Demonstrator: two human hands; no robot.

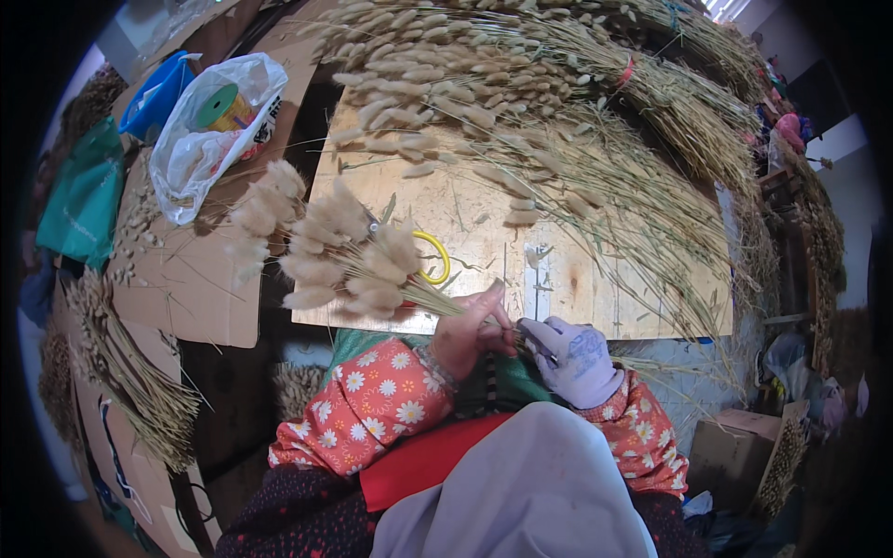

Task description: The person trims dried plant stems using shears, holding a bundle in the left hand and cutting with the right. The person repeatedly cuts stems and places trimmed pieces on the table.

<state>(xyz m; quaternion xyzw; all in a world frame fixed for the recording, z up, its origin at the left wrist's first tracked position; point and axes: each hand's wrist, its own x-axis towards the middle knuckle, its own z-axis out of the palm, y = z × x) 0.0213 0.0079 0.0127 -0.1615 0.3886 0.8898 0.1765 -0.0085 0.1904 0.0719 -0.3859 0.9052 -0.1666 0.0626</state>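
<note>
A small bunch of dried bunny-tail grass (380,268) lies across my bare left hand (478,324), its fluffy heads pointing left. The fingers of this hand are closed around the stems. My right hand (568,356), in a pale glove with blue print, is curled at the stems' lower ends just beside the left. A small dark item shows at its fingertips, too hidden to name. Under the heads, scissors with a yellow handle loop (436,258) rest on the wooden board (446,202), partly covered by the bunch.
Loose bunny-tail stalks (453,84) are heaped over the board's far side. A bundle with a red tie (628,71) lies there. On cardboard (209,293) at left are a plastic bag (188,164) holding a ribbon spool (224,110), a blue container (155,94) and another grass bundle (132,370).
</note>
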